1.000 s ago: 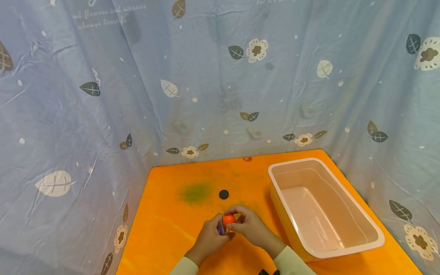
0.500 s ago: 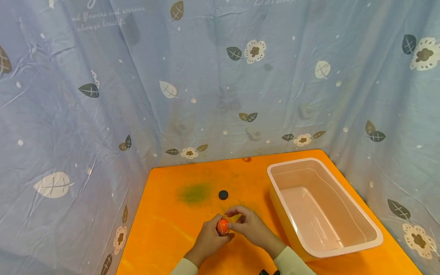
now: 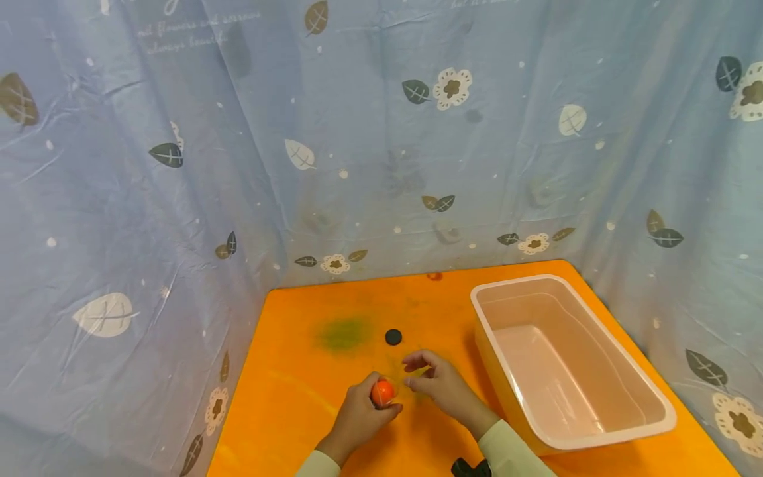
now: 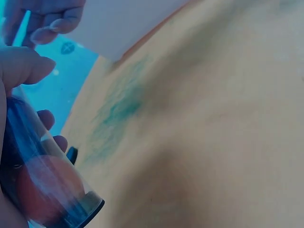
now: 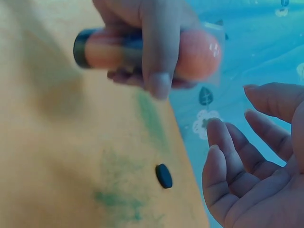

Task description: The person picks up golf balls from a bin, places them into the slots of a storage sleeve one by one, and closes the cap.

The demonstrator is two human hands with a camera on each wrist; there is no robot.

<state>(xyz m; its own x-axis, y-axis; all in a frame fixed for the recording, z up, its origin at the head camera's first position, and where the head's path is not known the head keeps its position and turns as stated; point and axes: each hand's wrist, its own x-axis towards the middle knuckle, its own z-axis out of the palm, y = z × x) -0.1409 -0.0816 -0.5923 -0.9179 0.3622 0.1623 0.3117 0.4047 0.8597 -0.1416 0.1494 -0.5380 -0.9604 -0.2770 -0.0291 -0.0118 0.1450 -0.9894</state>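
Observation:
My left hand (image 3: 357,417) grips a clear, tube-shaped container (image 5: 111,48) with a black closed end. Inside the tube's uncapped end sits an orange ball (image 5: 199,54), which the head view shows facing up toward the camera. Another orange-pink ball (image 4: 50,190) shows through the wall near the black end, with something dark blue between them, partly covered by the fingers. Just right of the tube, my right hand (image 3: 441,385) hovers apart from it, fingers loosely bent and holding nothing. A round black cap (image 3: 393,337) lies on the table beyond both hands.
A pale pink plastic bin (image 3: 484,324) stands on the right of the orange table (image 3: 286,358). Blue patterned curtains (image 3: 369,146) enclose the back and sides. A small black object (image 3: 469,468) is at the bottom edge near the right sleeve.
The orange ball has gone from between the right fingers into the tube's mouth. My right hand has let go and drawn back to the right. The left hand has turned the tube's mouth slightly upward.

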